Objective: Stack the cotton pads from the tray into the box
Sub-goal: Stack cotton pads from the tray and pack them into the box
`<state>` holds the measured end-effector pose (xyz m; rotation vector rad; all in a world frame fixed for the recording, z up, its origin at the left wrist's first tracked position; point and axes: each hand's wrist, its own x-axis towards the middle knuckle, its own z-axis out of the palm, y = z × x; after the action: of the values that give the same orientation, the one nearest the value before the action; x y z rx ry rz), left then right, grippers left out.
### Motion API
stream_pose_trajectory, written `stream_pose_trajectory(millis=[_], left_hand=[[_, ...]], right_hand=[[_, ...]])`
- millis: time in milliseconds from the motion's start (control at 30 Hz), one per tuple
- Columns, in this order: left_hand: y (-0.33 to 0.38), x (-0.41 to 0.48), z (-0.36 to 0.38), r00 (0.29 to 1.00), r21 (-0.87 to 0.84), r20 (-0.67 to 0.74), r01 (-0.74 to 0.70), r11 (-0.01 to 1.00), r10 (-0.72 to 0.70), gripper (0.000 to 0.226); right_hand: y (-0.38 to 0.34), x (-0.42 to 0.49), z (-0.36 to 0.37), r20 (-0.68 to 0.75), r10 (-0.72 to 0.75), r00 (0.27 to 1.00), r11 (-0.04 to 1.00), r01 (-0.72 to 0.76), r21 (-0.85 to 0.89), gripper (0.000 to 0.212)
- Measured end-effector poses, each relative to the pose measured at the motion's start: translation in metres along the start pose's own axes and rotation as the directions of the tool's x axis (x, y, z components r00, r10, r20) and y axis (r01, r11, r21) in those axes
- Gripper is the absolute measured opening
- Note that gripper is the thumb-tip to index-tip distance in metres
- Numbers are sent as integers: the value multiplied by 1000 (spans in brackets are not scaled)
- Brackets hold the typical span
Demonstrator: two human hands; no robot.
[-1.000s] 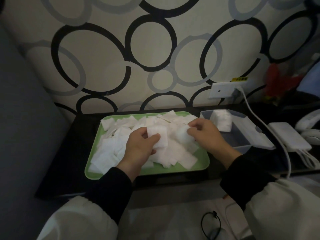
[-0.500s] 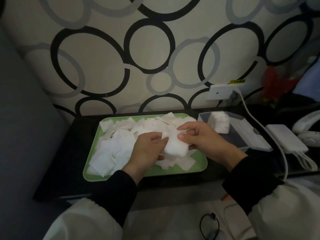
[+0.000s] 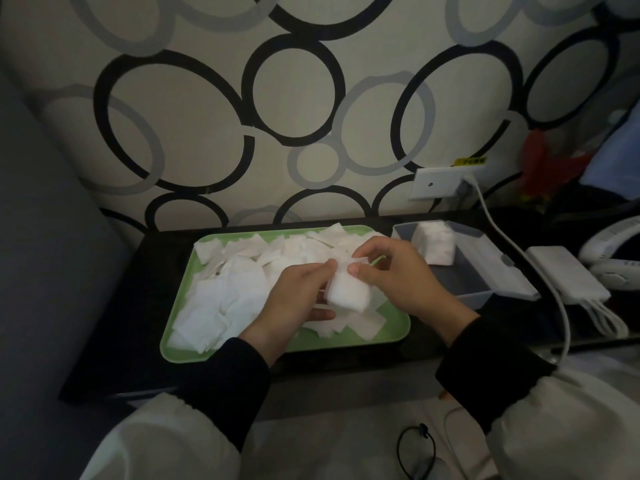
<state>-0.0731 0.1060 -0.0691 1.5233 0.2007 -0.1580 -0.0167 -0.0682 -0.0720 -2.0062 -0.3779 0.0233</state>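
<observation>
Two hands: both are meeting over the right half of the green tray [image 3: 187, 355].
Left hand [image 3: 294, 299]: its fingers are curling round the left edge of a small stack of pads [image 3: 346, 294], with the thumb lying on top and the lower fingers reaching underneath.
Right hand [image 3: 398, 275]: its thumb and forefinger are pinching the upper right corner of the same stack, while the other fingers are arching loosely above it.
Stack of pads: it is hanging tilted between the two hands, just above the loose pads [image 3: 235, 289].
Loose pads: they are lying scattered in the tray, mostly left of and beyond the left hand, with a few showing beneath both hands.
Box [image 3: 467, 282]: it is sitting open just right of the right hand, its lid [image 3: 498, 261] lying flat on the side away from that hand.
Pile in the box [image 3: 434, 242]: it is standing at the far end, just beyond the right hand's knuckles.
Cable [image 3: 519, 258]: it is running down from a wall socket [image 3: 436, 183], well right of the right hand.
</observation>
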Motion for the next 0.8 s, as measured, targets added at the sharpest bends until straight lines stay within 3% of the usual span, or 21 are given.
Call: stream_pose_trajectory(millis=[67,133,300,533,667,733,800], left_hand=[[0,-2,-1,996,14,92,-23,1000,21,12],[-2,-1,-2,990,14,134,-35,999,32,21],[-5,3,-5,996,-35,85,-20,999,23,29],[-6,6,-6,998,-54,54,21,998,-18,28],[-6,6,-7,999,-39,29,40,998,-39,26],[-7,6,-8,999,-34,12,53,998,-53,26],[-7,6,-8,998,-24,-6,62,998,-63,26]], right_hand=[[-1,0,-1,-42,3,999,1000,-3,1,12],[-3,-1,-3,-67,38,997,998,-34,61,13],[-4,-3,-9,-93,158,983,964,-133,231,22],[-7,-4,-11,-39,194,980,951,-178,253,8],[-10,-4,-14,-81,201,976,948,-173,265,8],[-15,-4,-17,-140,207,968,938,-155,311,10],[-20,-5,-23,-105,210,972,907,-154,391,13]])
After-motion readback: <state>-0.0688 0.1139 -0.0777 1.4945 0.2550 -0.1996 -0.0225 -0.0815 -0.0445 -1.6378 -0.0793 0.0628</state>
